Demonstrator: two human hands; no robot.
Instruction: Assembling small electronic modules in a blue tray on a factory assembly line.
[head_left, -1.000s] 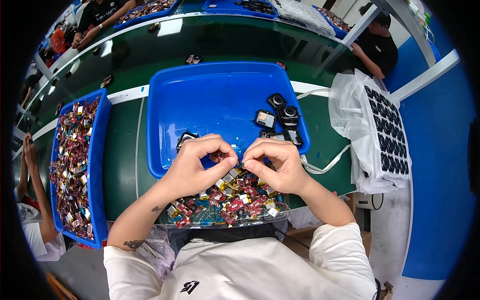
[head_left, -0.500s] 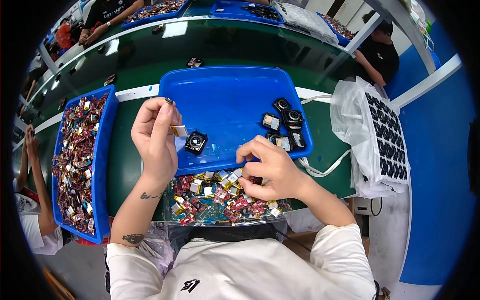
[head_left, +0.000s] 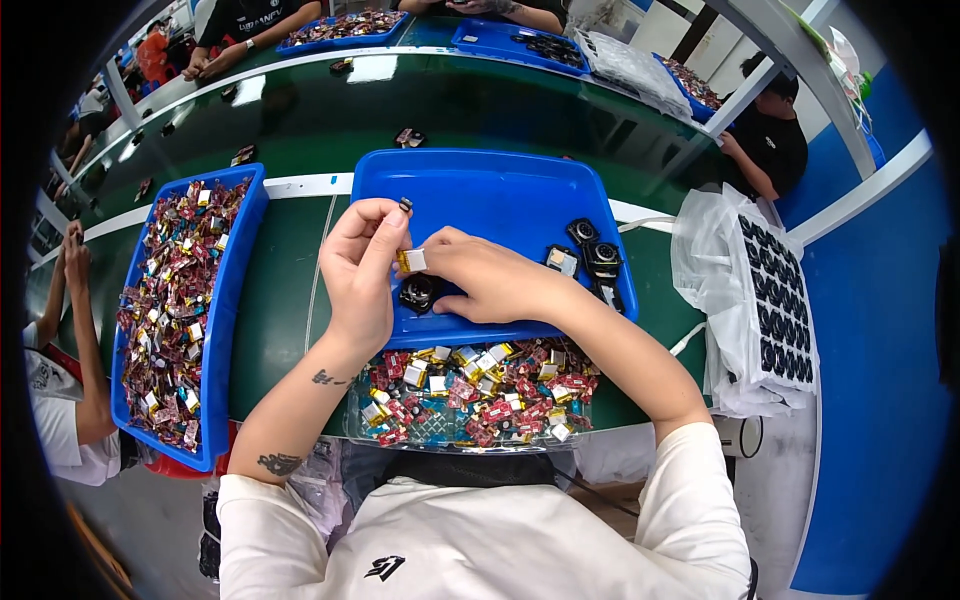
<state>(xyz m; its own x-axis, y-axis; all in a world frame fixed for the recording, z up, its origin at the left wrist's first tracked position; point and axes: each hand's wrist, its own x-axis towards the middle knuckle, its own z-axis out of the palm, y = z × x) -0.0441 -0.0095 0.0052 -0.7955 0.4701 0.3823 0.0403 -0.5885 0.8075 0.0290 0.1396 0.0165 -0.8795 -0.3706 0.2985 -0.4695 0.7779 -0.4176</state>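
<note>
My left hand (head_left: 362, 275) is raised over the left part of the blue tray (head_left: 480, 165). Its thumb and forefinger pinch a tiny black part (head_left: 405, 204). A small silver battery with yellow tape (head_left: 412, 261) hangs beside the same hand, seemingly part of one assembly. My right hand (head_left: 490, 278) reaches across the tray, fingers and thumb apart around a black watch case (head_left: 416, 293); whether they touch it is unclear, and some fingertips are hidden. More black watch cases (head_left: 602, 258) lie at the tray's right side, one with a silver battery (head_left: 562, 261) showing.
Before me a clear plastic tray (head_left: 355, 425) holds red circuit boards and batteries. A long blue bin (head_left: 210, 400) of similar parts stands left. Right is a white-wrapped stack of black parts (head_left: 775, 290). Co-workers sit across the green conveyor (head_left: 520, 100) and at left.
My right hand has left the loose circuit boards and moved up and left to the single watch case. My left hand still holds its part. The whole view has shifted somewhat.
</note>
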